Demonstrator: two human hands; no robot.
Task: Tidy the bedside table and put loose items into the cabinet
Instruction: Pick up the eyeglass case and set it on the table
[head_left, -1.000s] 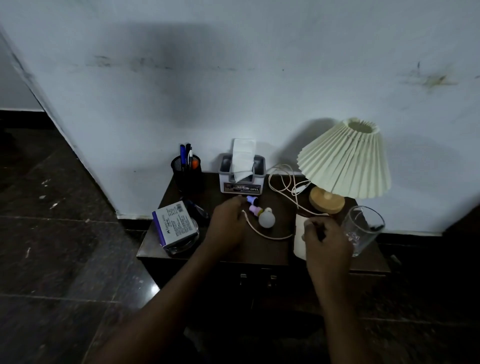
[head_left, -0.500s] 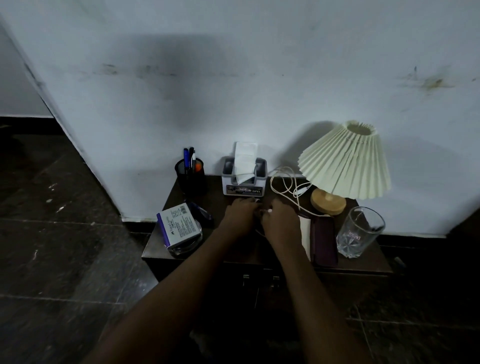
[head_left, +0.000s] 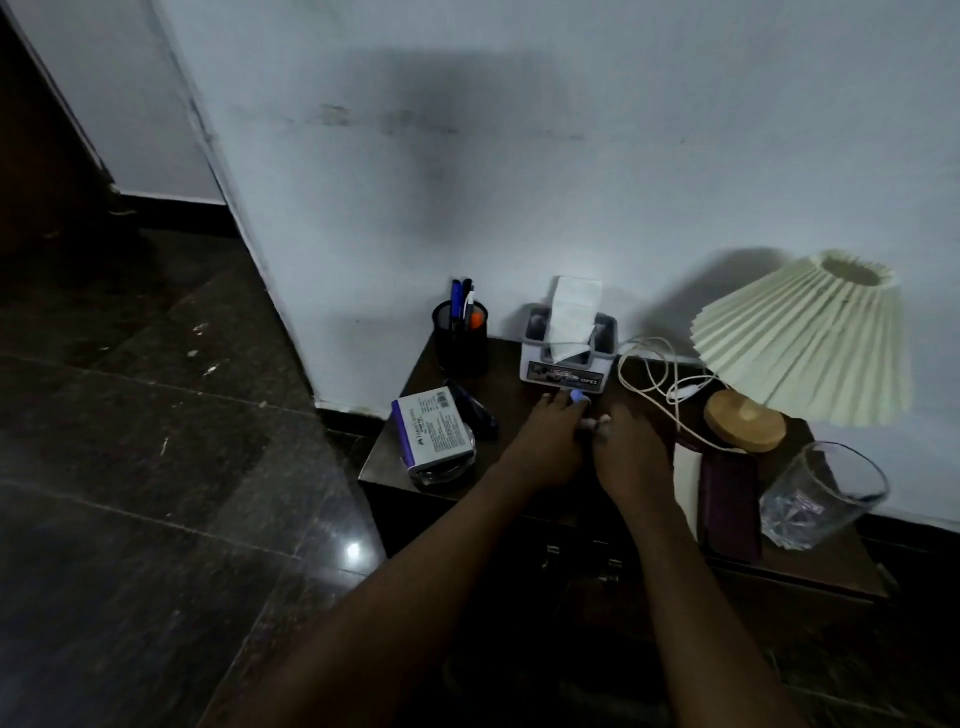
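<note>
Since one second ago the right hand (head_left: 631, 457) has left the right side of the worktop (head_left: 511, 402) and come to the middle. It now lies just beside the left hand (head_left: 550, 441), and a white bulb that lay there before is covered by the two hands.

Both hands are palm down with the fingers bent downward and close together. A small blue piece (head_left: 577, 396) shows at the fingertips of the left hand, and a small pink piece (head_left: 592, 425) shows in the gap between the two hands. I cannot tell whether either hand really pinches these pieces or only touches them.

These loose items are in the middle of the worktop, just in front of the tissue box (head_left: 569, 358). The cabinet (head_left: 582, 551) below has its doors closed.

At the back left stands a black pen holder (head_left: 460, 340) with pens. Near the left edge a white box with a purple side (head_left: 434, 431) rests on a glass dish (head_left: 441, 475). A white cord (head_left: 652, 374) lies in loops beside the tissue box and runs toward the lamp's wooden base (head_left: 745, 421), under a pleated lampshade (head_left: 800, 338). A drinking glass (head_left: 821, 496) stands at the right, beside a dark purple notebook (head_left: 730, 501).
</note>
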